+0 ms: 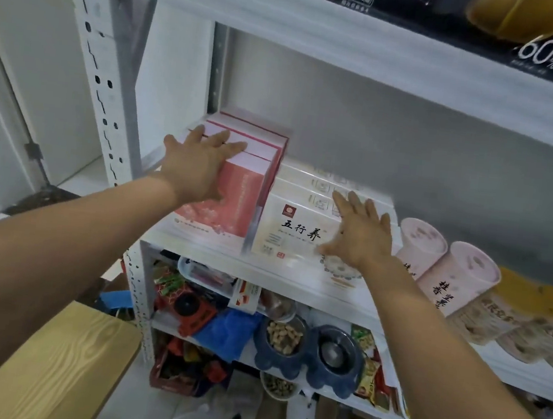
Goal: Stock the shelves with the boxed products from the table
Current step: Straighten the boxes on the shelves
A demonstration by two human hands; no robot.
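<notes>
Left hand flat, fingers spread, on pink boxes, at least three, shelf left end. Right hand flat on three cream boxes.

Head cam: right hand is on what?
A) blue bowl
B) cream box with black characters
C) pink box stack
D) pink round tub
B: the right hand lies flat, fingers straight, on the front of the cream box; the left hand is the one on the pink box.

The pink boxes are pressed by the flat left hand, the cream boxes by the right hand, on the shelf.
</notes>
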